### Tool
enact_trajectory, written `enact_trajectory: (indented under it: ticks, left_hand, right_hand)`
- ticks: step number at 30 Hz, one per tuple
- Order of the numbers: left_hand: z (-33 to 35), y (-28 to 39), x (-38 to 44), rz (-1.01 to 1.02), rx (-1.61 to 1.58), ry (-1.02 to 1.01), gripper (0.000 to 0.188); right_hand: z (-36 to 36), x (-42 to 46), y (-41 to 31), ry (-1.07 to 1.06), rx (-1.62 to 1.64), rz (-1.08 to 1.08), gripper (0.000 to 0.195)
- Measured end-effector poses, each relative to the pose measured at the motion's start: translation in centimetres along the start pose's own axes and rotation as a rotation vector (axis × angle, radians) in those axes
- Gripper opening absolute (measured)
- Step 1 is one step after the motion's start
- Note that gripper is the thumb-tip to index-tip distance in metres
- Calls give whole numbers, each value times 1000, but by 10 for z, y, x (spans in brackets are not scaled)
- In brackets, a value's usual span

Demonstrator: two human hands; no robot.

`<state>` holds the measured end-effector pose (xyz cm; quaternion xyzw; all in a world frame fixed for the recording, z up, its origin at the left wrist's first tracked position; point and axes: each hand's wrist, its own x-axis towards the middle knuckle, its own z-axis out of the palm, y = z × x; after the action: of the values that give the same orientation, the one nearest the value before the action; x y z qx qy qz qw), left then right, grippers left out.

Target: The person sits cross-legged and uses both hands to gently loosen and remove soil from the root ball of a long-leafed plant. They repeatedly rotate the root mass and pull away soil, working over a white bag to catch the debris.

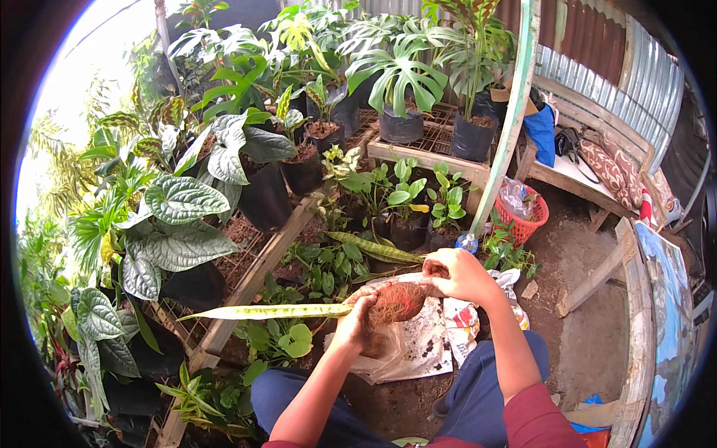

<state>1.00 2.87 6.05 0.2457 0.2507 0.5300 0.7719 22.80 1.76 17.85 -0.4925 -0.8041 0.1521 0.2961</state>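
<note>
My left hand (357,322) is closed around the base of a snake plant, whose long variegated leaf (269,312) points left. Its root ball (397,302), brown and wrapped in fibre with a reddish strand, lies between my hands. At the right end of the root ball, my right hand (456,274) has its fingers curled together; whether they pinch a strand is too small to tell. Another snake plant leaf (375,247) lies just beyond. Below the root ball, a soil-specked white plastic sack (420,347) and a clear plastic bag (381,358) lie on the ground between my legs.
Potted plants in black bags stand on a wood-framed mesh bench (263,257) at left and ahead. Low leafy plants (285,339) grow near my left forearm. A red plastic basket (524,215), a plastic bottle (467,243) and a wooden post (507,129) stand ahead at right. A wooden frame (638,313) is at far right.
</note>
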Motion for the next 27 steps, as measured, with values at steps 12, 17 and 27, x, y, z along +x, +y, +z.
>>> enact_trajectory:
  ticks: [12, 17, 27]
  left_hand:
    - [2, 7, -7, 31, 32, -50, 6]
    - [1, 11, -9, 21, 14, -68, 8]
    - [12, 26, -15, -26, -223, -188, 34]
  right_hand:
    - [23, 7, 11, 97, 203, 57, 9]
    - [34, 12, 24, -13, 473, 292, 8]
    - [84, 14, 57, -16, 1041, 204, 14]
